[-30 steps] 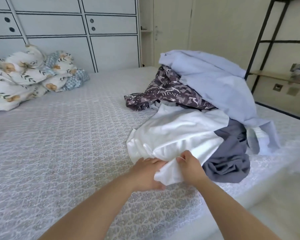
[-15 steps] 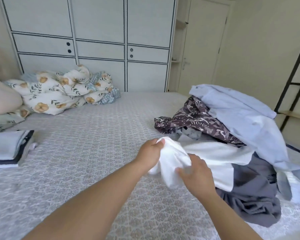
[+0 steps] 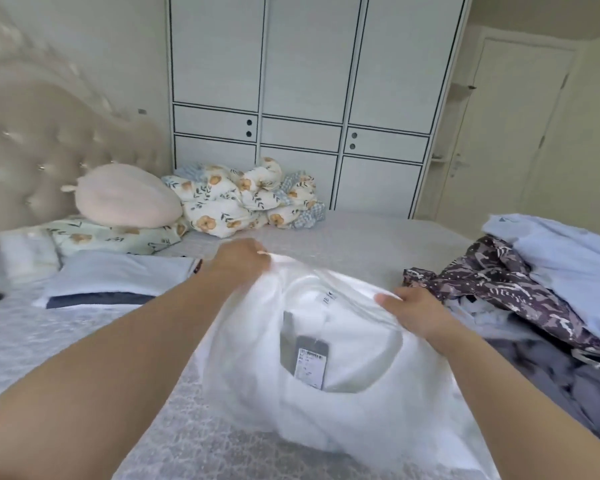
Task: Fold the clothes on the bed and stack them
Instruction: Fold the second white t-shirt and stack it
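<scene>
left hand (image 3: pixel 241 259) and right hand (image 3: pixel 414 311) each pinch collar edge of white t-shirt (image 3: pixel 343 375), held up over bed (image 3: pixel 343 233) near edge. risk: hang tag (image 3: pixel 309 362) inside neck snags fold; fabric bunches unevenly when laid down.

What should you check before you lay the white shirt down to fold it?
1. Left hand grips the white shirt: ok.
2. Right hand grips the shirt's collar: ok.
3. Shirt spread flat: not ok, bunched.
4. Tag tucked away: not ok, it shows in the neck opening.
5. Bare bed in front: ok.
6. Folded stack ready at the left: ok.
</scene>
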